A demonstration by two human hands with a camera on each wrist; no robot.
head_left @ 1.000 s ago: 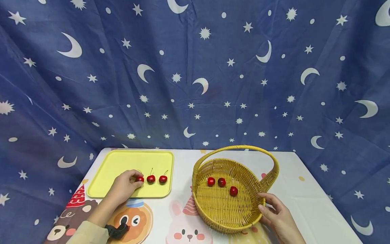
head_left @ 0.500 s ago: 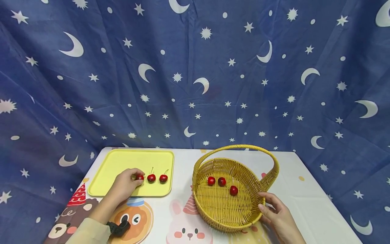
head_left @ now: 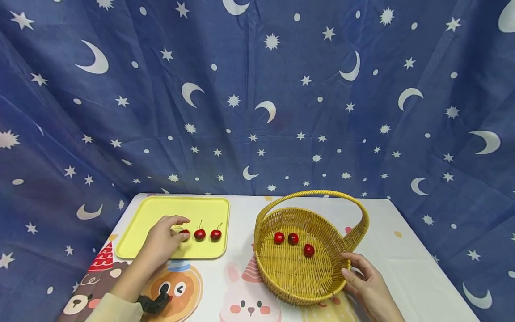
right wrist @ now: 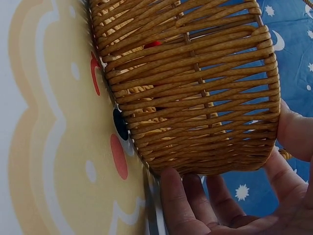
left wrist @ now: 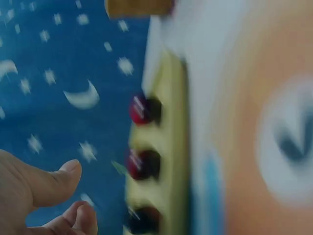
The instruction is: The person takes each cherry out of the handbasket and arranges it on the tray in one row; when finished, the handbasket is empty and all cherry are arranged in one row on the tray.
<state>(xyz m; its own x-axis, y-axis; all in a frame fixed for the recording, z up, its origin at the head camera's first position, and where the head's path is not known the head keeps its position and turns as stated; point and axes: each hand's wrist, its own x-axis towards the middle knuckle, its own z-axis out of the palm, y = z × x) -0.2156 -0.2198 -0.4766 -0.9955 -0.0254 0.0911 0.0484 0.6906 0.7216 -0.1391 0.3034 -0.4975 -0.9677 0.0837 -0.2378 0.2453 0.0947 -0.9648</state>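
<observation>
My left hand (head_left: 162, 237) is over the front of the yellow tray (head_left: 177, 212), thumb and index finger spread apart around the leftmost cherry (head_left: 185, 235). In the left wrist view its fingertips (left wrist: 71, 169) stand clear of the cherries, with nothing between them. To the right, a middle cherry (head_left: 200, 235) and a right cherry (head_left: 215, 235) lie in a row, stems up. My right hand (head_left: 368, 284) holds the near right rim of the wicker basket (head_left: 277, 286), thumb at the rim and the other fingers against the outer wall (right wrist: 200, 112).
Inside the basket lie three cherries (head_left: 293, 239). Its tall arched handle (head_left: 322, 193) rises over it. A cartoon-printed cloth (head_left: 249, 308) covers the table, and a blue star-and-moon curtain (head_left: 257, 89) hangs behind. A black strap (head_left: 154, 304) is on the left wrist.
My left hand's fingers have parted from the leftmost cherry and the index finger has lifted slightly. The cherry stays on the tray. My right hand and the basket have not moved.
</observation>
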